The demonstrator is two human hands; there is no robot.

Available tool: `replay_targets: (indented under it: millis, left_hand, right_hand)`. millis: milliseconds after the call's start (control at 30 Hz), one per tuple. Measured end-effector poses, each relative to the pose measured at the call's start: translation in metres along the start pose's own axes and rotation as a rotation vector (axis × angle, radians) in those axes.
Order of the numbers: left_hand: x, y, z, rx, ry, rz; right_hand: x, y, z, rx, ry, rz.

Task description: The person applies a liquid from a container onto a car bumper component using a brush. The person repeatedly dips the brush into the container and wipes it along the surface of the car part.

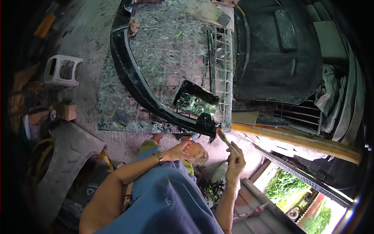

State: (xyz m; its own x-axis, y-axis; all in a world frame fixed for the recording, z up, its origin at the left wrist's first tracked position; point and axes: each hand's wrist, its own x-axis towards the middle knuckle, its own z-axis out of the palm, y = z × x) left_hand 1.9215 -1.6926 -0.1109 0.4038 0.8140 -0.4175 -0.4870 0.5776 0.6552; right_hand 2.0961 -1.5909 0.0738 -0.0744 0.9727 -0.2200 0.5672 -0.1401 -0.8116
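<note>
Left grip (181, 151): clasping cup (200, 153), contents unclear
Right grip (236, 160): pinching brush (225, 140) beside strip (138, 89)
Strip: far end cut off

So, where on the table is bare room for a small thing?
The widest free patch lies between the curved strip and the dark bar, beyond the tray. Crowded: the near right corner, with tray, strip end and brush.

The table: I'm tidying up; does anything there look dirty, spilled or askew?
Yes: the table is blotched and smeared, and the glossy, streaked tray sits skewed to its edges, inside the curve of the strip. Whether anything's freshly spilled, I can't tell.
</note>
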Motion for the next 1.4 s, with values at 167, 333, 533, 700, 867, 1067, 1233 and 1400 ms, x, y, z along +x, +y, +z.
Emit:
replay_targets:
  millis: [167,333,533,700,867,1067,1233,1400]
  left_hand:
    - [0.011,-0.027,-0.013,0.088,-0.064,-0.047]
    - [0.018,-0.042,-0.012,0.125,-0.044,-0.055]
    - [0.018,-0.041,-0.005,0.167,-0.046,0.022]
    - [0.021,-0.035,0.001,0.204,-0.087,0.013]
    - [0.026,-0.024,0.015,0.276,-0.107,0.012]
    - [0.038,-0.015,0.050,0.203,-0.166,0.022]
    - [0.066,-0.008,0.095,0.194,-0.211,-0.042]
    - [0.105,-0.012,0.143,0.164,-0.186,-0.096]
  right_hand:
    - [-0.017,-0.019,0.016,-0.055,-0.010,0.024]
    - [-0.025,-0.036,0.015,-0.198,0.003,-0.118]
    - [-0.034,-0.041,0.012,-0.265,0.005,-0.189]
    - [-0.046,-0.053,0.010,-0.222,0.024,-0.136]
    - [-0.059,-0.040,-0.022,-0.181,0.155,-0.265]
    - [-0.071,-0.014,-0.106,0.020,0.440,-0.024]
    - [-0.068,0.045,-0.165,0.279,0.582,-0.061]
    - [-0.060,0.123,-0.229,0.404,0.665,-0.027]
